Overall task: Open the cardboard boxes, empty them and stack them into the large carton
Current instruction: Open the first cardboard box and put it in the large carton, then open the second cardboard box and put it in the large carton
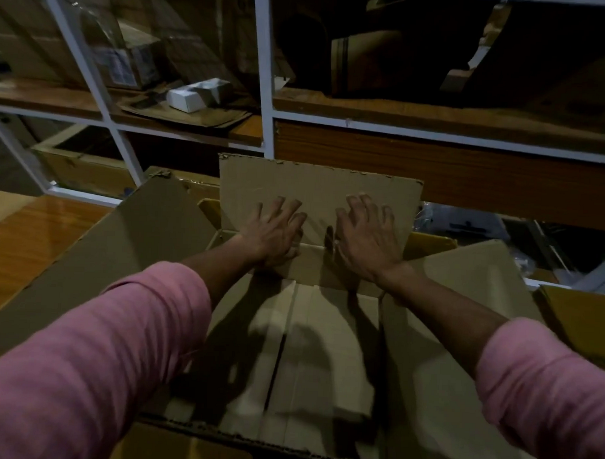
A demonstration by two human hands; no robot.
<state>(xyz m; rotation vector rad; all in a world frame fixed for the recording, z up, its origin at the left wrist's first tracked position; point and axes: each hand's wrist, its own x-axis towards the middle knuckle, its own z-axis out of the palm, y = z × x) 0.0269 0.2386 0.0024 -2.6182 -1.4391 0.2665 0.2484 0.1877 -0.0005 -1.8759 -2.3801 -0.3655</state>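
At the far left a wooden floor (23, 233) shows beside the large carton (468, 338); the carton's left flap (122, 243) stands open and leans outward; a pink sleeve (94, 359) reaches in over it. The left hand (275, 233) lies flat, fingers spread and straight, palm pressed on a cardboard panel (319, 192) that stands up at the far side of the carton; it grips nothing. Below the hands, flattened cardboard (317, 350) lies inside the carton, crossed by the arms' shadows. The right hand (367, 240) lies just beside the left, apart from it, fingers likewise spread and open, pressed flat on the same panel. The carton's right flap (481, 270) slopes outward; yellow cardboard (586, 318) sits beyond it. Behind stands a white-framed shelf (265, 73) with dim boxes and one small white box (196, 95) at upper left.
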